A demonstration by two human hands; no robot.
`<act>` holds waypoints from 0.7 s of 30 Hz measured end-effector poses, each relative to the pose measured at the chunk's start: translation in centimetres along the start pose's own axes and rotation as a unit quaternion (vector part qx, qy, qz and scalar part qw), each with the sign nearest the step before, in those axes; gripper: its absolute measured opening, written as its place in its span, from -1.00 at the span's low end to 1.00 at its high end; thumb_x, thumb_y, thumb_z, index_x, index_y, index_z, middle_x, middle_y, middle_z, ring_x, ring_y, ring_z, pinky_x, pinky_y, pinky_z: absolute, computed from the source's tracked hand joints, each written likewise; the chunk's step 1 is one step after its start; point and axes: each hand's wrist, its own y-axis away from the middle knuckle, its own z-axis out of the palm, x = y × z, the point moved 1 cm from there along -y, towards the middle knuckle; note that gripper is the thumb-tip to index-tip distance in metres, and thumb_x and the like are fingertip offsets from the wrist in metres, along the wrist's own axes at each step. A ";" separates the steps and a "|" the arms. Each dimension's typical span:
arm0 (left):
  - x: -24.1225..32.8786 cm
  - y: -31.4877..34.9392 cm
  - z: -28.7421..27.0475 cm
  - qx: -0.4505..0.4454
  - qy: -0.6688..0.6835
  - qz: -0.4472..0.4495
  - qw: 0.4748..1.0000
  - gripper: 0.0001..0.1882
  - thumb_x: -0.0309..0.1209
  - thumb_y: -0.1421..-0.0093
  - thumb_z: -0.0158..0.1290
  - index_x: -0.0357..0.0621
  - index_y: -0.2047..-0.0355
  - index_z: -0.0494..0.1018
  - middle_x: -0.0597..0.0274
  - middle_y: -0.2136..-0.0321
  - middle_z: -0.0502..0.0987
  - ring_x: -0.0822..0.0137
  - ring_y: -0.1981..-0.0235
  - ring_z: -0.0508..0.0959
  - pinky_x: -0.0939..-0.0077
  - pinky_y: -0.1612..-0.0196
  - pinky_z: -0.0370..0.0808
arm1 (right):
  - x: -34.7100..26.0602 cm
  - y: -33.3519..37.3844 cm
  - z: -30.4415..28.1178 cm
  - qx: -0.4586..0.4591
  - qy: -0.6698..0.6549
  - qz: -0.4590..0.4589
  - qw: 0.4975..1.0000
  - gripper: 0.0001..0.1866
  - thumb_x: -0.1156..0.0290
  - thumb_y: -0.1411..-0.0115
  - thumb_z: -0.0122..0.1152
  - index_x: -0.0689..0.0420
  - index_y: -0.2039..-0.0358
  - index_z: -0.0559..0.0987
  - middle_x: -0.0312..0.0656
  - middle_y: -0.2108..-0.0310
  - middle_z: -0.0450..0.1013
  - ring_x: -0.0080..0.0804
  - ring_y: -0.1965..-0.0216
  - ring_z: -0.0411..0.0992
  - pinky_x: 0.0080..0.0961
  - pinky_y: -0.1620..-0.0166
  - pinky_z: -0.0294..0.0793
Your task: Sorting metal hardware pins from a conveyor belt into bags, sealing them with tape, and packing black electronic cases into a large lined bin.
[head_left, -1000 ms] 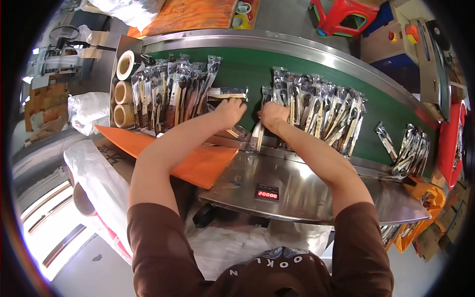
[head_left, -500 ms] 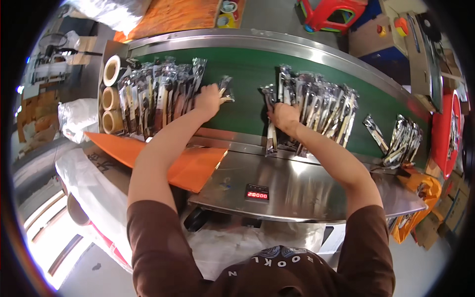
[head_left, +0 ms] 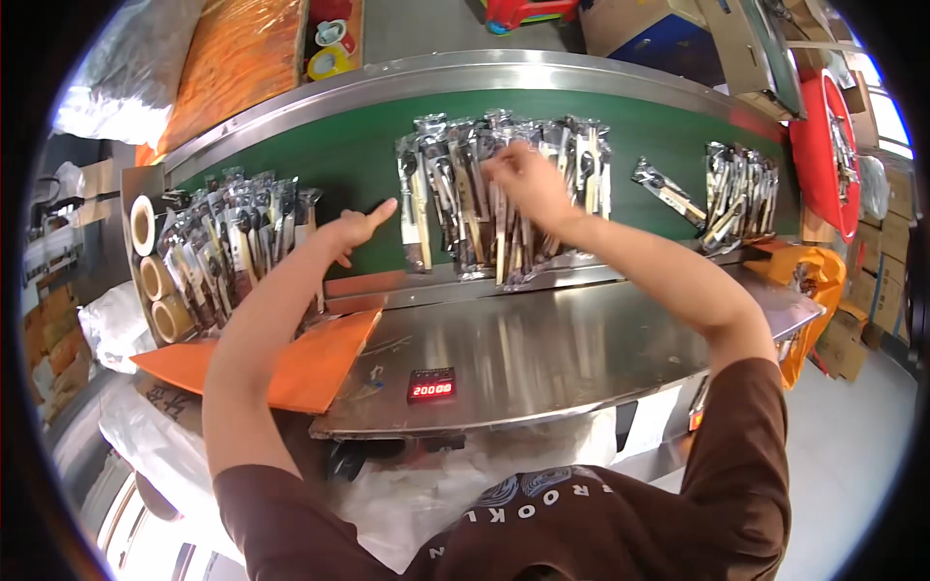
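On a green belt (head_left: 360,145), clear packets of wrapped cutlery with pale wooden-looking handles lie in rows. My left hand (head_left: 356,232) is above the belt, just right of the left row of packets (head_left: 237,242). One finger points out toward the middle row, and nothing shows in the hand. Over the upper part of the middle row (head_left: 421,203) is my right hand (head_left: 531,184), its fingers bent and slightly apart. No packet is visibly lifted in it; whether its fingertips touch those below, I cannot tell.
A lone packet (head_left: 668,191) lies beside a smaller pile (head_left: 741,189) at right. Tape rolls (head_left: 155,278) stand at the belt's left end. Nearer me are an orange sheet (head_left: 320,363), a metal ledge (head_left: 542,339) and a digital counter (head_left: 431,389). A red tub (head_left: 821,165) and orange bag (head_left: 812,281) are far right.
The view has shifted rightward. A packet near my left hand no longer lies apart between the rows. My right hand has moved from the middle row's left end to above its upper middle.
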 end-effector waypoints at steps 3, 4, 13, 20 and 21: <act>3.1 -1.1 3.5 0.049 0.003 0.079 0.996 0.10 0.38 0.17 -0.04 -0.57 0.05 0.16 -0.22 0.09 0.27 -0.10 0.06 0.32 0.18 0.11 0.38 | 12.0 -0.4 -8.1 0.184 0.075 0.154 0.968 -0.39 -0.03 0.00 0.13 0.33 0.20 0.39 0.17 0.31 0.44 -0.04 0.20 0.43 -0.23 0.13 0.38; 2.9 -1.4 3.6 0.134 -0.031 0.163 0.977 0.10 0.39 0.17 -0.04 -0.57 0.06 0.18 -0.26 0.07 0.24 -0.11 0.02 0.28 0.12 0.04 0.31 | 12.2 0.1 -9.8 0.082 0.117 0.240 0.960 -0.17 -0.21 0.04 0.08 0.43 0.13 0.34 0.27 0.25 0.40 0.01 0.12 0.40 -0.26 0.10 0.37; 14.0 1.0 11.6 -0.073 0.352 0.280 0.890 0.06 0.19 0.27 0.21 -0.22 -0.13 0.11 -0.06 -0.12 0.18 0.02 -0.18 0.10 0.26 -0.18 0.11 | 7.6 -1.7 3.4 0.178 -0.365 0.187 0.895 0.02 -0.24 0.04 0.11 0.30 -0.17 0.03 0.17 -0.12 0.11 -0.03 -0.12 0.13 -0.22 -0.14 0.10; 10.5 16.6 -4.4 -0.231 0.537 0.395 0.708 -0.39 -0.17 -0.07 0.11 -0.18 -0.06 0.21 0.17 0.11 0.41 0.34 0.10 0.43 0.43 0.07 0.38 | -7.3 4.5 -3.5 -0.056 -0.535 0.113 0.835 -0.11 -0.39 0.05 -0.06 0.08 -0.09 0.26 -0.13 0.01 0.32 -0.22 0.06 0.33 -0.21 -0.02 0.29; 10.1 20.5 -7.3 -0.195 0.543 0.422 0.699 -0.38 -0.19 -0.05 0.14 -0.19 -0.06 0.21 0.18 0.11 0.41 0.34 0.11 0.43 0.44 0.07 0.37 | -10.9 6.0 -5.5 -0.068 -0.532 0.094 0.839 -0.11 -0.39 0.05 -0.06 0.08 -0.09 0.26 -0.13 0.01 0.32 -0.22 0.06 0.33 -0.21 -0.02 0.29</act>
